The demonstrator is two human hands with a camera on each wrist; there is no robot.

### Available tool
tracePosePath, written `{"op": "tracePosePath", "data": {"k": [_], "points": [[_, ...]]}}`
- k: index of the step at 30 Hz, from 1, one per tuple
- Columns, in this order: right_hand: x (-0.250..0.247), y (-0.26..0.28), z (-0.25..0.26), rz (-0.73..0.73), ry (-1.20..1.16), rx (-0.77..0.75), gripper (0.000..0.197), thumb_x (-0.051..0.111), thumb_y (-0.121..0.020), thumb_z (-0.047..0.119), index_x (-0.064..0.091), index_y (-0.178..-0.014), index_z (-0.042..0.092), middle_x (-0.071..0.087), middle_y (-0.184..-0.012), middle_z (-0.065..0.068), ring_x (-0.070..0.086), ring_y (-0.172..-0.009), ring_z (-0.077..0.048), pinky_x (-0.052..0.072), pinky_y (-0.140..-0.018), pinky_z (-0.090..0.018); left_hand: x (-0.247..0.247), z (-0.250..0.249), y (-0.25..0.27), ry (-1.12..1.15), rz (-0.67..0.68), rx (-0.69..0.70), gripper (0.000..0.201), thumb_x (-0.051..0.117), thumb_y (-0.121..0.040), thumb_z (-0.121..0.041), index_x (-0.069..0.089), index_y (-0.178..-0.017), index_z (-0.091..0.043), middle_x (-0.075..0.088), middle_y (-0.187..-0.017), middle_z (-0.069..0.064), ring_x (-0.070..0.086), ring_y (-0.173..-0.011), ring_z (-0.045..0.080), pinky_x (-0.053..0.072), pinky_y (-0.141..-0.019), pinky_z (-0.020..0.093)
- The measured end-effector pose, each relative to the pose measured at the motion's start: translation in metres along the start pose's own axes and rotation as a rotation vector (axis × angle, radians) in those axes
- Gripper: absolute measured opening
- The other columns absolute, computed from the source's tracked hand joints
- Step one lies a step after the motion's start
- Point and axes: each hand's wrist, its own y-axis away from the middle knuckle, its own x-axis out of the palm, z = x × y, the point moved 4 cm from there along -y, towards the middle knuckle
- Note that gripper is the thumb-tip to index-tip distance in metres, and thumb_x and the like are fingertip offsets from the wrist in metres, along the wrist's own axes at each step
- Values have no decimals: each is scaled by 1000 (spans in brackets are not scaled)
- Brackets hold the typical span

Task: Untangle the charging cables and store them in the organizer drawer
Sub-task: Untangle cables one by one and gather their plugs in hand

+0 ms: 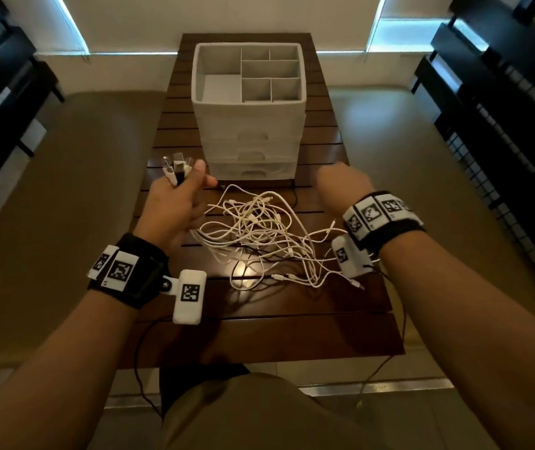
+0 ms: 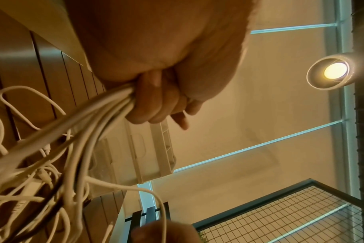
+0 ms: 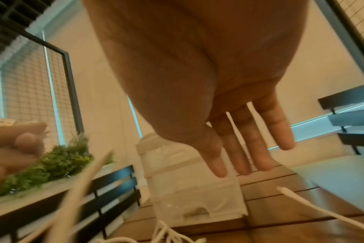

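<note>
A tangle of white charging cables (image 1: 259, 235) with a few black ones lies on the dark slatted table (image 1: 292, 329) in front of the white organizer (image 1: 249, 102). My left hand (image 1: 178, 196) grips a bundle of cable ends, their plugs (image 1: 175, 167) sticking up above the fist; in the left wrist view the cords (image 2: 89, 125) run out from under the curled fingers (image 2: 154, 105). My right hand (image 1: 340, 186) hovers right of the organizer's lowest drawer (image 1: 253, 172), fingers (image 3: 243, 148) straight and spread, holding nothing. All three drawers look pushed in.
The organizer's top tray (image 1: 220, 87) has several bare compartments. Black slatted benches (image 1: 6, 102) and wire-grid panels (image 1: 503, 141) flank the table on both sides. A planter with green foliage (image 3: 58, 161) stands at the left. My knee (image 1: 243, 414) is at the table's near edge.
</note>
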Motion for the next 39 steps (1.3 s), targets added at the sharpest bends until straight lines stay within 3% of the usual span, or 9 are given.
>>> {"op": "tracePosePath", "data": {"k": [4,8,12,16,20,24,28,34,39], "points": [[-21,4,48,-137,-410,-321,28,57,-98,17,70,-122,17,71,-121,-6,66,-111,-21,54,-97,-37,11,-11,-1,143,41,65,48,47,-107,-52,59,-76,-16,29,-52,-6,23,-42,8,20,-41,23],[-25,24,93,66,-795,-570,41,59,-94,21,64,-134,24,70,-129,5,65,-114,-7,52,-99,-25,26,-30,-6,262,124,117,58,41,-104,-62,50,-70,-16,25,-49,-2,25,-37,11,23,-39,24],[-33,24,86,-51,-1230,-417,35,45,-104,19,69,-128,11,74,-118,-6,70,-108,-14,57,-95,-29,33,-47,-3,341,164,149,56,34,-109,-57,37,-67,-20,23,-51,-5,20,-39,10,24,-37,23],[-30,37,69,-5,-1248,-415,39,48,-109,37,69,-110,4,73,-104,-20,72,-95,-35,59,-88,-53,32,-53,-2,379,113,152,53,51,-108,-44,37,-60,-25,21,-49,-7,15,-41,9,21,-37,21],[-22,38,31,87,-1431,-281,27,51,-108,19,59,-127,2,70,-106,-30,72,-76,-35,62,-74,-51,20,-45,-9,439,-8,99,54,56,-105,-37,31,-58,-26,20,-46,-8,14,-39,8,17,-37,22],[-14,36,-5,299,-1496,-246,31,44,-111,19,59,-132,1,72,-103,-26,73,-94,-43,57,-93,-58,11,-30,-13,427,-94,82,56,57,-105,-39,27,-58,-27,19,-46,-8,13,-40,9,15,-38,23],[-13,46,10,412,-1162,-342,38,49,-108,40,65,-126,11,77,-98,-18,76,-98,-32,59,-92,-40,13,-23,-12,427,-142,92,58,57,-105,-40,29,-55,-28,19,-47,-7,12,-41,11,15,-40,24],[4,33,-1,333,-844,-267,36,54,-106,43,72,-95,13,54,-59,-5,53,-47,-21,49,-53,-31,3,-32,-17,491,-158,118,60,53,-105,-50,24,-58,-27,13,-51,-6,9,-44,12,16,-38,24],[27,19,-71,247,14,54,42,61,-97,54,71,-99,13,72,-98,-6,68,-86,-25,56,-78,-39,-21,-36,-21,568,-83,193,58,37,-108,-58,14,-67,-24,13,-49,-5,10,-39,12,14,-37,22]]}}
